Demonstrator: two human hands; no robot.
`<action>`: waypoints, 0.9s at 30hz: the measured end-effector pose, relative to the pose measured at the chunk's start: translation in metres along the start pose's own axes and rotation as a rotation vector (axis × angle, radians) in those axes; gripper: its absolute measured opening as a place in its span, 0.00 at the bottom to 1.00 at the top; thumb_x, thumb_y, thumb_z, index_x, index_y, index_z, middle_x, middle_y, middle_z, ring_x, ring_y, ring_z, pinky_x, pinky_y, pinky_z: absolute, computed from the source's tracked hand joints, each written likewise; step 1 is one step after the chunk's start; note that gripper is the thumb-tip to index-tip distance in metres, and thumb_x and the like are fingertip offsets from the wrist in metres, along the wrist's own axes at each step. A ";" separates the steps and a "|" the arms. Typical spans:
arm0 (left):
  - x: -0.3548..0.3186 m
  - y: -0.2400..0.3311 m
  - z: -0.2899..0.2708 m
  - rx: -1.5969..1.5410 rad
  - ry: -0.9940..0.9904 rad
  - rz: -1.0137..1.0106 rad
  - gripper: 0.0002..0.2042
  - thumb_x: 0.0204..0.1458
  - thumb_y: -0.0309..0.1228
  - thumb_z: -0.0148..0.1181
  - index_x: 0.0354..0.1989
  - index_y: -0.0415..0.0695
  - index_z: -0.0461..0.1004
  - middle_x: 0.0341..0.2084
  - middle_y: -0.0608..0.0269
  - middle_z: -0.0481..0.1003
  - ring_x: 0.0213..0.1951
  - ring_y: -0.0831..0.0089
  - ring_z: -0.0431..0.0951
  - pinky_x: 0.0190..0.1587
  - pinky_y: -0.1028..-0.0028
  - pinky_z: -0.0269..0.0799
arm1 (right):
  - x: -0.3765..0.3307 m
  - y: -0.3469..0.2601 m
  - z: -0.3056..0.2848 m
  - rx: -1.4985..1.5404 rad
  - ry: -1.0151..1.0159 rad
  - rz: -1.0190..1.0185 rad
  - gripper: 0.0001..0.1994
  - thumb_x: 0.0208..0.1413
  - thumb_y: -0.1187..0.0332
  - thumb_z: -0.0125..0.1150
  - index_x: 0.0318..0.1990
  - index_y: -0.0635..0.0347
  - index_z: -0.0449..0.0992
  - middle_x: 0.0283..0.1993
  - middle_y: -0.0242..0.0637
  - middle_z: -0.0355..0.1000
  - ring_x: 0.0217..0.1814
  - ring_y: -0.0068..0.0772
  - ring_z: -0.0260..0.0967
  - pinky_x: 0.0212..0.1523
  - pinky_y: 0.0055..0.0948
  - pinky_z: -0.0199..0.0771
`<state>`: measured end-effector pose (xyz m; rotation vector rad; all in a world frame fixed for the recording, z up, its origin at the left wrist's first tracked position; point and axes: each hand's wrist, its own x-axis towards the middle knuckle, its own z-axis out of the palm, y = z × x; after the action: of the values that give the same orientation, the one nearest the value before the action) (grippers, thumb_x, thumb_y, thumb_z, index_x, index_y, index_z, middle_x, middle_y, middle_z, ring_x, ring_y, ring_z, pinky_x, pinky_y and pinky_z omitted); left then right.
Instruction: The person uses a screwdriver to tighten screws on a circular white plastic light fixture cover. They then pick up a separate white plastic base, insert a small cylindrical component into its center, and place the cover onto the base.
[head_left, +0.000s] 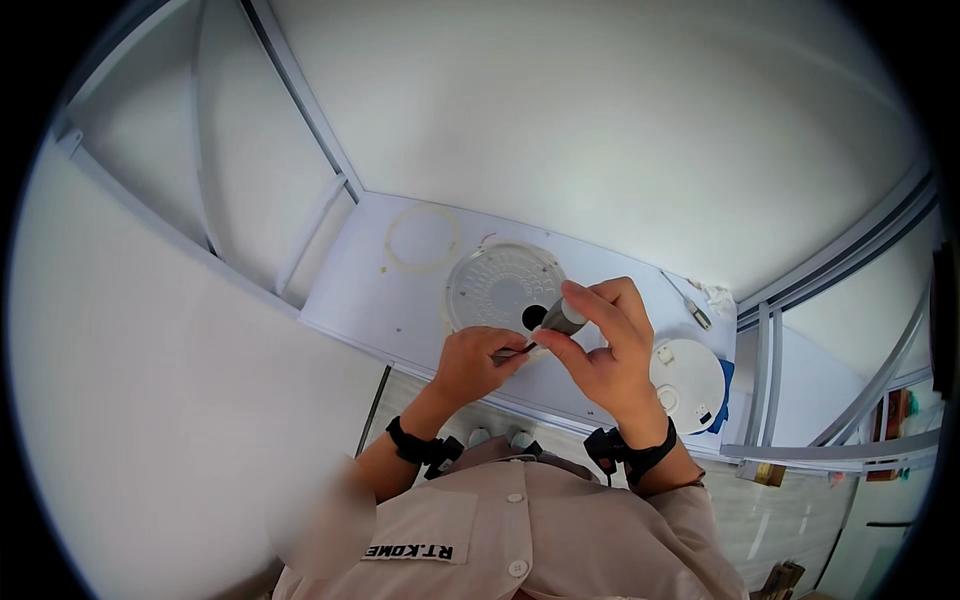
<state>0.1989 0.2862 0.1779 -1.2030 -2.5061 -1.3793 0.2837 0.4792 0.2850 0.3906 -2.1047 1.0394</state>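
In front of me, above the white table (365, 310), my two hands come close together. A grey, short cylindrical thing (563, 318) with a paler end is pinched between the thumb and fingers of my right hand (615, 355). My left hand (472, 362) is closed, its fingertips on a thin dark piece (508, 353) that points toward the cylinder; whether the two are joined I cannot tell. Just beyond my hands lies a round, silvery ribbed disc (500, 278). A black round spot (535, 317) shows at its near right, partly beside the cylinder.
To the right lie a screwdriver (690, 305), crumpled white tissue (717, 297) and a white round housing (685, 385) over something blue (725, 390). A thin pale ring (393, 225) rests at the far left. Metal frame posts (775, 370) stand at both sides.
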 end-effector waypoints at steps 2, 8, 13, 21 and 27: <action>0.000 0.000 0.001 0.015 0.011 0.014 0.08 0.49 0.30 0.75 0.37 0.47 0.85 0.31 0.63 0.86 0.33 0.60 0.85 0.37 0.65 0.81 | -0.002 0.002 0.002 -0.047 0.034 -0.032 0.28 0.49 0.79 0.78 0.60 0.59 0.80 0.49 0.43 0.73 0.43 0.39 0.76 0.42 0.32 0.79; -0.001 0.003 -0.004 0.074 -0.012 -0.004 0.08 0.48 0.30 0.75 0.36 0.47 0.85 0.31 0.64 0.86 0.33 0.61 0.86 0.37 0.66 0.81 | 0.010 -0.002 -0.001 0.178 -0.119 -0.053 0.31 0.49 0.78 0.78 0.63 0.56 0.78 0.52 0.42 0.72 0.44 0.40 0.76 0.43 0.31 0.79; 0.000 0.008 -0.005 0.030 -0.033 -0.037 0.08 0.48 0.29 0.75 0.36 0.46 0.84 0.31 0.63 0.86 0.34 0.61 0.86 0.37 0.66 0.82 | 0.007 0.002 0.002 0.081 -0.090 -0.050 0.30 0.48 0.78 0.78 0.62 0.54 0.79 0.48 0.40 0.70 0.41 0.38 0.74 0.37 0.32 0.77; 0.004 0.012 -0.007 0.022 -0.029 -0.005 0.08 0.49 0.29 0.74 0.37 0.46 0.83 0.30 0.63 0.85 0.34 0.61 0.86 0.35 0.65 0.80 | 0.011 -0.007 0.017 -0.023 0.021 -0.093 0.31 0.49 0.78 0.75 0.63 0.55 0.76 0.46 0.40 0.70 0.39 0.39 0.72 0.34 0.33 0.76; 0.000 0.001 0.000 0.016 -0.012 -0.013 0.09 0.49 0.30 0.74 0.39 0.47 0.83 0.29 0.65 0.85 0.33 0.61 0.85 0.34 0.66 0.79 | 0.011 -0.006 0.006 0.120 -0.264 0.015 0.32 0.54 0.82 0.70 0.68 0.58 0.70 0.52 0.46 0.76 0.45 0.44 0.78 0.43 0.33 0.81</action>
<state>0.1993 0.2868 0.1789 -1.1977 -2.5319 -1.3563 0.2767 0.4716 0.2944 0.6005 -2.2845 1.1805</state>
